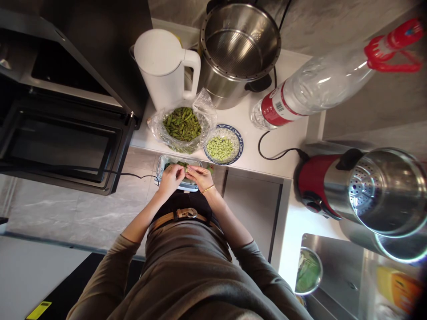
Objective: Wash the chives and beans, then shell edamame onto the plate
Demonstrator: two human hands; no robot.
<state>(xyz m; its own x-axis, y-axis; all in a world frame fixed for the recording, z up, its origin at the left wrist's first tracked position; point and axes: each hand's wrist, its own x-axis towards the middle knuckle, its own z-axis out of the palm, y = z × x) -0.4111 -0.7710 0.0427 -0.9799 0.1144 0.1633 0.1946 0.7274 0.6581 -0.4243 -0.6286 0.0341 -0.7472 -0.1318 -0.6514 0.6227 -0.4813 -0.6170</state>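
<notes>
My left hand [171, 178] and my right hand [201, 177] meet at the fingertips, both closed in a pinch on a small green edamame pod [186, 170] that the fingers mostly cover. Right below them is a lined bin [161, 165] with green pods or shells in it, partly hidden by the hands. On the counter in front, a clear plastic bag [207, 113] stands open, full of edamame pods [183, 124]. To its right, a blue-rimmed plate [240, 144] bears a heap of pale green shelled beans [219, 148].
Behind the bag stand a white jug [162, 66] and a steel pot [222, 89]. A large plastic bottle [320, 84], a black cord [267, 156] and a red cooker [315, 182] are to the right. An oven door [63, 142] hangs open at left; a sink [340, 266] lies lower right.
</notes>
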